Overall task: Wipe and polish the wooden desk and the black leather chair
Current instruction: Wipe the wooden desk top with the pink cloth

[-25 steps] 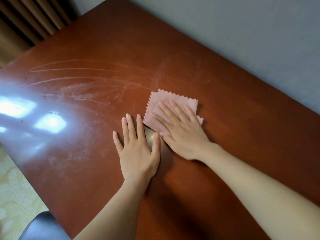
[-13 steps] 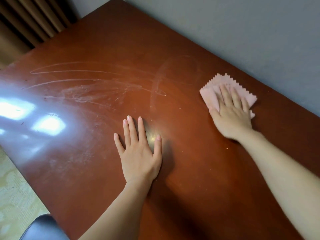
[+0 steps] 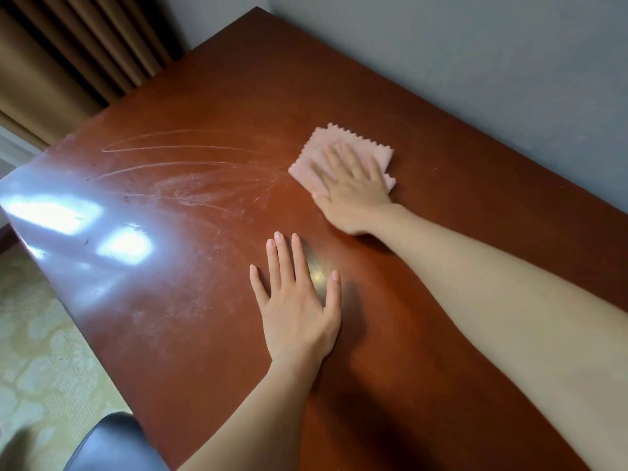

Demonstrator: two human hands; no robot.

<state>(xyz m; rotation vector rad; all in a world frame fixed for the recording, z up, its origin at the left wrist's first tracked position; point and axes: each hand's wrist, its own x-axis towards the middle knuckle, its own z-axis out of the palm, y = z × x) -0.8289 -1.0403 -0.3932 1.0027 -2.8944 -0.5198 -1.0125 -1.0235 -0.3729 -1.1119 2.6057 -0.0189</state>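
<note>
**Desk wipe in hand: cloth at upper centre, streaks to its left**

Right hand [image 3: 353, 185] lies flat, fingers spread, palm pressing the pink cloth [image 3: 339, 156] onto the wooden desk [image 3: 458, 205]; no pinch, nothing gripped. Left hand [image 3: 299, 300] splayed bare on the wood at centre frame, apparently bracing. Pale arc streaks [image 3: 190, 175] and dust lie centre-left. Advice: even pressure, overlapping passes across the streaks, cloth kept flat. Black chair [image 3: 115, 443] at lower left, untouched
</note>
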